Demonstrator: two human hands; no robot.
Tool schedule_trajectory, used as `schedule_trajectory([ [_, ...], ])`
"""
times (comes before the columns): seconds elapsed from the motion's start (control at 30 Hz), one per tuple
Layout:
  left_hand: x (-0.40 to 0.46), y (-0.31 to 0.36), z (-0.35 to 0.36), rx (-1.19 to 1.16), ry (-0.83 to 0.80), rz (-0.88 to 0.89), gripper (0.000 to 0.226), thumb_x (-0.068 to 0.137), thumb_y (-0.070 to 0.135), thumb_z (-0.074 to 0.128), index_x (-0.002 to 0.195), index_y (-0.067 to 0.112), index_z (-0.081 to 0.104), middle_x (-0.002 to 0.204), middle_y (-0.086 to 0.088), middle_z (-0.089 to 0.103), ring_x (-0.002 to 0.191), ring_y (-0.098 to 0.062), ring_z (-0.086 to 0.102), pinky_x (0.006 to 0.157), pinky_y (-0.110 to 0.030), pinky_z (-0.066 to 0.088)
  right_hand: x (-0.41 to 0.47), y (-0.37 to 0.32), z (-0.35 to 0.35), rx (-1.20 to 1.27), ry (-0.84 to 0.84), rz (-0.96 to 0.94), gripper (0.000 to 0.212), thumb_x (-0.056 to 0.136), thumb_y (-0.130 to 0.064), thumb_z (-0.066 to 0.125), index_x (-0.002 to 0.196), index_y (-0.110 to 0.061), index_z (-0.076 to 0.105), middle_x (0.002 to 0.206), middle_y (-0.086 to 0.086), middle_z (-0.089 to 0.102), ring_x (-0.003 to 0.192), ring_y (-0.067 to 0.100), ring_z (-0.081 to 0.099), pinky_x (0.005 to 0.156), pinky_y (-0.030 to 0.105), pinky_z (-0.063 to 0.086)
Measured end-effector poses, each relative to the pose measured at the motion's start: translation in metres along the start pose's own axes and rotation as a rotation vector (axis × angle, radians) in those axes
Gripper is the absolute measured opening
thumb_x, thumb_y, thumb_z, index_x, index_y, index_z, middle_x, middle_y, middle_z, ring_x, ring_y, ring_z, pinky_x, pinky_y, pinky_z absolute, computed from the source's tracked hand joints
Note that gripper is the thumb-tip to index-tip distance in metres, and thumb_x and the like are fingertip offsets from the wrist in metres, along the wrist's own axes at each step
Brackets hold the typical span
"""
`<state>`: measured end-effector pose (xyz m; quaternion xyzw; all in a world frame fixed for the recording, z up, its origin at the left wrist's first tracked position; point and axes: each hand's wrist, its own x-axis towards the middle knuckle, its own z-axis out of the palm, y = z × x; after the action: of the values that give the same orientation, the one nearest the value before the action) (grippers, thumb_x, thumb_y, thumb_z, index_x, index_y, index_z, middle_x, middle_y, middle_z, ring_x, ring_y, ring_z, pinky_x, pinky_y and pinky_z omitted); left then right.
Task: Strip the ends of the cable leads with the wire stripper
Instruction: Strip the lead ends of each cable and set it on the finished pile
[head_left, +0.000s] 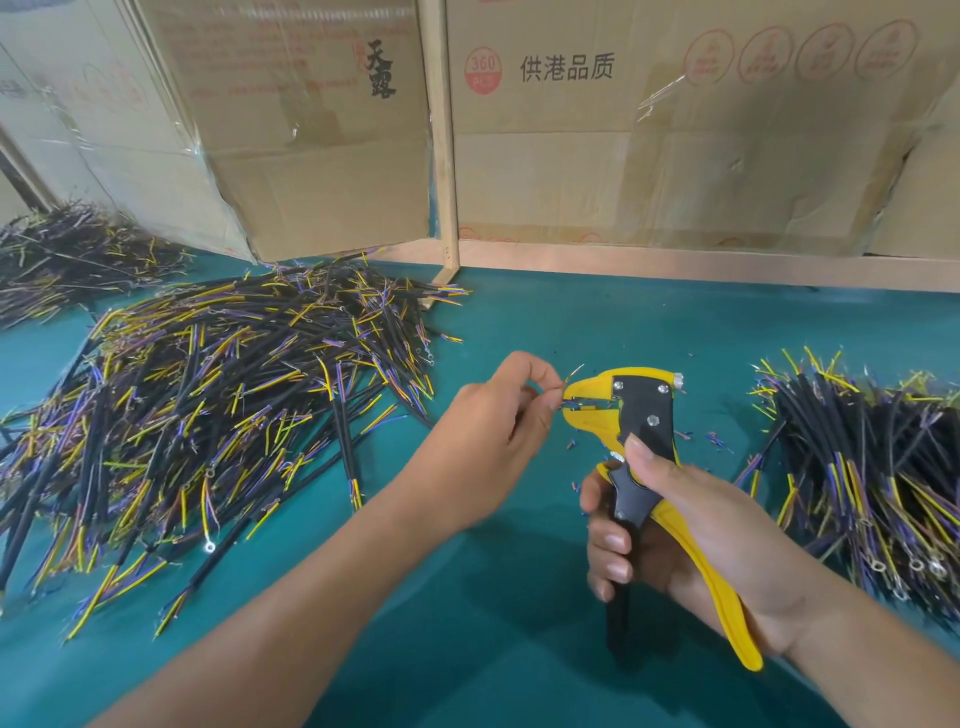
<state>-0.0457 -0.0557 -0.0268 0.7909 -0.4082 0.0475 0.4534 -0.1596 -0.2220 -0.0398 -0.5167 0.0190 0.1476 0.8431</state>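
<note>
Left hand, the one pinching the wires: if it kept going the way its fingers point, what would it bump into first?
Most likely the yellow nose of the wire stripper. The left hand points right, its pinched cable leads already reaching between the jaws.

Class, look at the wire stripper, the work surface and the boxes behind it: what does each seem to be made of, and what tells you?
Wire stripper: yellow handles look like smooth moulded plastic; the black body with shiny rivets is probably metal.
Work surface: teal, matte and even, likely a rubber or vinyl mat; I cannot tell which.
Boxes: brown corrugated cardboard, creased and printed, with glossy clear tape.
</note>
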Motion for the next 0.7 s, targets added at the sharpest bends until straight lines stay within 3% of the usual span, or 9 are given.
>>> schedule_trajectory([
  [0.37,-0.0018,0.0035,0.0035,-0.096,0.012,-0.014,0.01,0.105,0.025,0.045,0.095,0.028,0.046,0.063,-0.007,0.052,0.054,-0.027,0.041,0.052,-0.04,0.036,-0.0005,0.0013,0.0043,0.05,0.039,-0.015,0.051,0.08,-0.051,0.071,0.088,0.0,0.066,0.065,0.012,0.04,0.056,0.027,0.042,0.058,0.042,0.047],
  [0.53,-0.002,-0.0003,0.0082,-0.222,-0.012,-0.059,0.009,0.104,0.029,0.042,0.096,0.027,0.046,0.059,0.007,0.048,0.048,-0.012,0.033,0.047,-0.025,0.03,0.0014,0.0041,0.0046,0.086,0.026,-0.027,0.051,0.081,-0.05,0.071,0.088,0.0,0.066,0.065,0.012,0.04,0.055,0.027,0.042,0.058,0.043,0.047],
  [0.7,-0.001,0.0009,0.0091,-0.347,-0.03,-0.104,0.01,0.099,0.036,0.041,0.093,0.031,0.046,0.057,0.009,0.047,0.041,-0.007,0.03,0.043,-0.017,0.027,0.0016,0.0055,0.0038,0.111,-0.001,-0.033,0.051,0.082,-0.05,0.071,0.089,0.0,0.065,0.065,0.011,0.04,0.054,0.027,0.043,0.059,0.042,0.047],
])
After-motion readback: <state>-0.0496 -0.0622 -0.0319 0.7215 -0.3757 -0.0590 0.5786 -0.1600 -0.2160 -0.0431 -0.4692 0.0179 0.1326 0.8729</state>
